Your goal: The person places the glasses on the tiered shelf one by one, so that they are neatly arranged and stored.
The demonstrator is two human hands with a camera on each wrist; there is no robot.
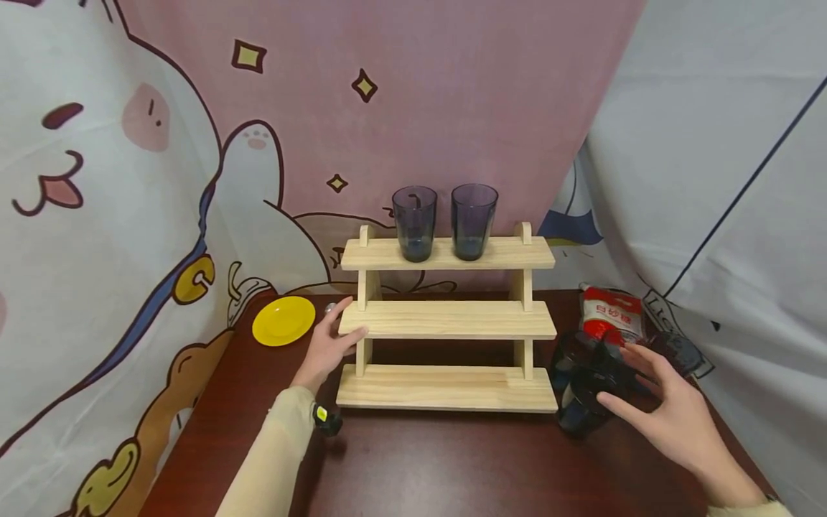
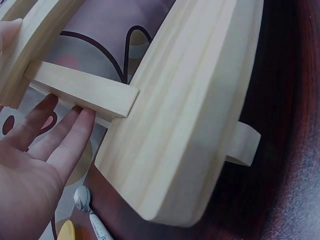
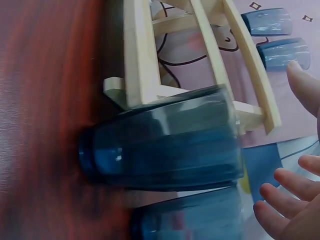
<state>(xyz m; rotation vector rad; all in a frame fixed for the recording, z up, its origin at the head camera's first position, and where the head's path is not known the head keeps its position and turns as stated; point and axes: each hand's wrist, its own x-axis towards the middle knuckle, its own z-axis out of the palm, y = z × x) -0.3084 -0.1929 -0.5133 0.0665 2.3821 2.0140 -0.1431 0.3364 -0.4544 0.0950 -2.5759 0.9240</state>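
A three-tier wooden shelf rack stands on the dark red table. My left hand holds the left end of its middle board, the thumb at the front edge; in the left wrist view the fingers lie by a wooden upright. Two purplish drinking glasses stand upright on the top board. Right of the rack, more dark blue glasses stand close together on the table. Fingers spread, my right hand hovers beside them. A gap shows between it and the nearest glass in the right wrist view.
A yellow plate lies at the left of the table. Near it is a spoon with a white handle. A red and white bag stands behind the right-hand glasses. Printed cloth hangs along the back and sides.
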